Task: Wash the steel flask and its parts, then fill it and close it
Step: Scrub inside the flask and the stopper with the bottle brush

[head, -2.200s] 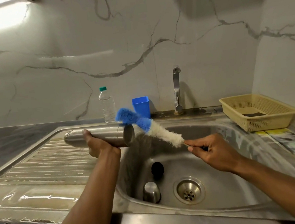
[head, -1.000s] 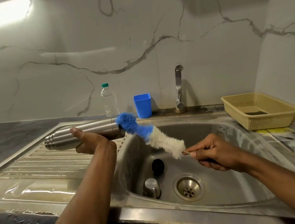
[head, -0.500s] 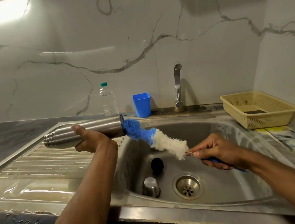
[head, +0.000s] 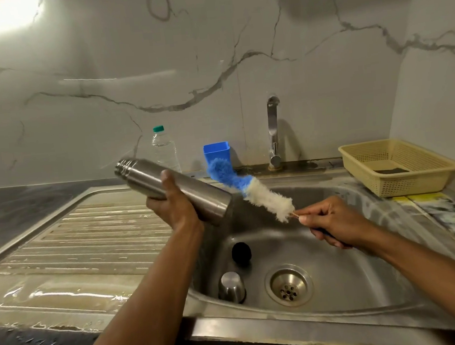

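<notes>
Gripping the steel flask (head: 173,189) around its middle, the left hand (head: 175,207) tilts it over the sink (head: 339,272), mouth end low. The right hand (head: 332,222) clasps the bottle brush (head: 252,190) by its handle, bristles beside the flask. A steel cup (head: 231,287) and black stopper (head: 241,253) lie in the basin.

Left hand (head: 174,204) covers the middle of the steel flask (head: 167,187); its mouth faces away, interior unseen. Flask's upper end is motion-blurred. Right hand (head: 332,223) conceals the brush (head: 250,191) handle. Both forearms are cut off by the bottom edge.
</notes>
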